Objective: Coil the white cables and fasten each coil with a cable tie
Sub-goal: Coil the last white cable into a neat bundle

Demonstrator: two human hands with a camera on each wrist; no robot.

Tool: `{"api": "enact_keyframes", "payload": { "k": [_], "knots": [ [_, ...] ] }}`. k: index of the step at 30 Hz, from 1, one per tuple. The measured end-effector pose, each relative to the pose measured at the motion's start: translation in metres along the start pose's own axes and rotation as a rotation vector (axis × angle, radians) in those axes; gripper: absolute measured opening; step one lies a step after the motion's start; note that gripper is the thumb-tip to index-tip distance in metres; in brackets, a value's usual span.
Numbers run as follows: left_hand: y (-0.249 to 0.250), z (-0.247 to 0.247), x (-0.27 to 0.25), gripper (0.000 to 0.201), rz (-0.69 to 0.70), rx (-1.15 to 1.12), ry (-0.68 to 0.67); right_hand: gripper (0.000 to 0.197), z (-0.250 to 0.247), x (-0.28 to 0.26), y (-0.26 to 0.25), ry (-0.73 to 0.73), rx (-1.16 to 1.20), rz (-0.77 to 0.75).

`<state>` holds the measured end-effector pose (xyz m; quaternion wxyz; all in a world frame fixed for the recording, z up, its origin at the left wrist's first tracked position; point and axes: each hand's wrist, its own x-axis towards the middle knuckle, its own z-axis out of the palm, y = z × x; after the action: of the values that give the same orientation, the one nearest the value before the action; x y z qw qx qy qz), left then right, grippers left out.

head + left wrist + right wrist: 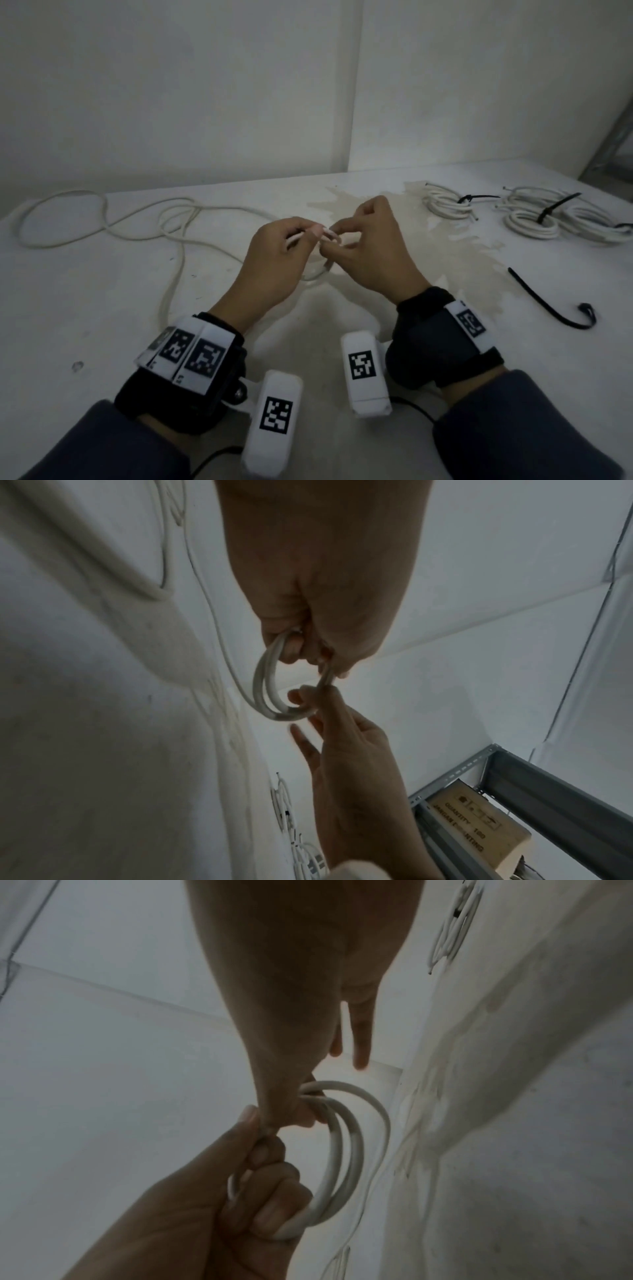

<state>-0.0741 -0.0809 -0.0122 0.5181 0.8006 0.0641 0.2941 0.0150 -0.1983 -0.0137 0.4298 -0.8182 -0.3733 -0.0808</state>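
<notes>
A long white cable (102,219) sprawls in loose loops over the left of the white table (85,308). Its near end forms a small coil (270,696) of a few turns, held above the table between both hands. My left hand (274,253) grips one side of the coil (335,1164) with curled fingers. My right hand (370,250) pinches the opposite side with thumb and forefinger, its other fingers (361,1039) stretched out. A loose black cable tie (548,301) lies to the right of my hands.
Several coiled white cables (527,212) bound with black ties lie at the far right of the table. A wall rises behind the table. A grey metal shelf (534,791) holding a cardboard box (479,829) stands at the right.
</notes>
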Motion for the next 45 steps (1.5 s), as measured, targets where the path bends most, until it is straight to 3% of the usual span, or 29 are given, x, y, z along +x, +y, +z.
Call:
{"api": "enact_keyframes", "payload": {
  "k": [3, 7, 9, 11, 13, 16, 18, 20, 22, 25, 28, 32, 34, 40, 45],
  "knots": [
    [-0.001, 0.0, 0.001, 0.013, -0.078, -0.173, 0.1, 0.015, 0.002, 0.001, 0.001, -0.082, 0.139, -0.006],
    [0.003, -0.001, 0.001, 0.009, -0.144, -0.322, 0.13, 0.027, -0.001, -0.002, -0.011, -0.385, 0.79, 0.16],
    [0.002, 0.0, 0.001, 0.011, -0.183, -0.389, 0.126, 0.029, 0.003, -0.005, -0.016, -0.429, 1.099, 0.281],
    [-0.003, 0.0, 0.002, 0.014, -0.205, -0.416, 0.128, 0.03, 0.009, -0.005, -0.018, -0.403, 1.258, 0.412],
    [-0.009, -0.001, 0.005, 0.021, -0.241, -0.302, 0.155, 0.031, 0.012, -0.001, -0.016, -0.331, 1.35, 0.495],
    [-0.013, -0.006, 0.008, 0.041, -0.498, -0.306, 0.169, 0.035, 0.004, 0.006, -0.008, -0.135, 1.6, 0.588],
    [-0.011, -0.006, 0.004, 0.051, -0.681, -0.288, 0.006, 0.039, -0.002, 0.009, -0.001, -0.079, 1.777, 0.635],
    [-0.009, -0.001, -0.002, 0.046, -0.749, -0.275, -0.105, 0.04, -0.003, 0.008, 0.001, -0.111, 1.869, 0.66],
    [-0.011, 0.002, 0.0, 0.034, -0.72, -0.468, -0.036, 0.039, 0.0, 0.006, -0.003, -0.15, 1.843, 0.674],
    [-0.018, -0.004, 0.005, 0.016, -0.632, -0.765, 0.226, 0.037, 0.008, 0.006, -0.005, -0.071, 1.619, 0.694],
    [-0.022, -0.008, 0.007, 0.012, -0.454, -0.741, 0.358, 0.033, 0.015, 0.006, -0.001, 0.079, 1.383, 0.711],
    [-0.015, -0.004, 0.006, 0.022, -0.162, -0.361, 0.305, 0.029, 0.015, 0.004, -0.003, -0.101, 1.268, 0.643],
    [-0.014, -0.005, 0.006, 0.023, -0.103, -0.275, 0.285, 0.029, 0.013, 0.002, -0.005, -0.227, 1.134, 0.544],
    [-0.012, -0.006, -0.001, 0.022, -0.17, -0.323, 0.086, 0.029, 0.006, -0.003, -0.008, -0.423, 0.842, 0.335],
    [-0.01, -0.005, -0.001, 0.025, -0.307, -0.401, -0.045, 0.029, 0.003, -0.004, -0.008, -0.441, 0.713, 0.249]
  ]
}}
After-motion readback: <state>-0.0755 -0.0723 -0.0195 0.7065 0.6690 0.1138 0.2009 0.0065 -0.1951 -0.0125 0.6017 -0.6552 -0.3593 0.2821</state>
